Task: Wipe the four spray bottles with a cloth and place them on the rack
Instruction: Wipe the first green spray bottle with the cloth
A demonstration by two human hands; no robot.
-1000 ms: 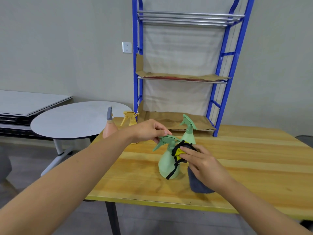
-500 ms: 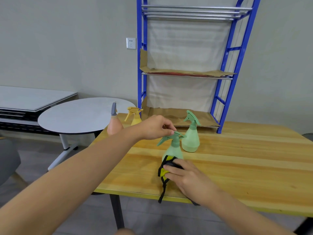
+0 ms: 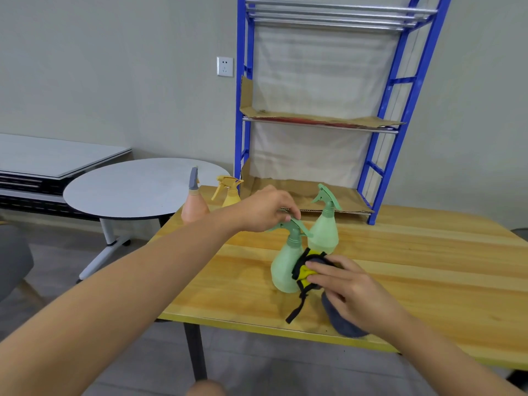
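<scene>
A pale green spray bottle (image 3: 284, 267) stands near the front of the wooden table (image 3: 414, 270). My left hand (image 3: 264, 208) pinches its trigger head from above. My right hand (image 3: 347, 284) presses a yellow, black and grey cloth (image 3: 307, 271) against the bottle's right side; a black strap hangs down from the cloth. A second green spray bottle (image 3: 325, 227) stands just behind. An orange bottle with a grey head (image 3: 194, 204) and a yellow spray bottle (image 3: 230, 192) stand at the table's far left corner. The blue rack (image 3: 243, 110) stands at the back.
The rack's lower shelves are lined with cardboard (image 3: 308, 192), with nothing on them. A round grey table (image 3: 137, 187) and a low white bench (image 3: 43, 155) stand to the left. A grey chair edge (image 3: 11, 258) shows at the far left.
My right hand and the cloth have moved up from the bottle's base to its right side. The bottle has tipped slightly. My left hand stays on the trigger head.
</scene>
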